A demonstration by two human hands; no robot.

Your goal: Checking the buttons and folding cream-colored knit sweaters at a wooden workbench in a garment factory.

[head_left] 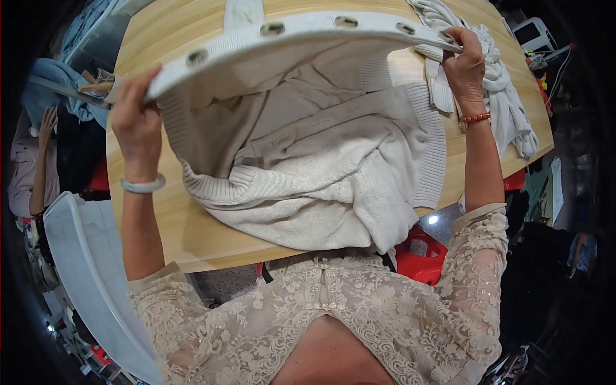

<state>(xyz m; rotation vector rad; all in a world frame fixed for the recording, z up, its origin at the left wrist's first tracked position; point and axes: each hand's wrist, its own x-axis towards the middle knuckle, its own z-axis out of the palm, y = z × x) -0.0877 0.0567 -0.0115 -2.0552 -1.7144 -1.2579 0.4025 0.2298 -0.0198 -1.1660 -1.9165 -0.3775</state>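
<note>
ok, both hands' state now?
Left hand: closed, holding the cardigan's band at its left end.
Right hand: closed, holding the band's right end.

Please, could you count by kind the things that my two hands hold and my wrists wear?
Off-white knitted garment, held by left hand and right hand: 1
Pale bangle: 1
Orange-red beaded bracelet: 1
Total: 3

Garment [333,186] on table [176,32], bin [90,256] left

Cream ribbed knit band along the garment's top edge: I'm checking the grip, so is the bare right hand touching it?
Touching. The head view shows the bare right hand gripping the cream ribbed knit band at its right end.
</note>
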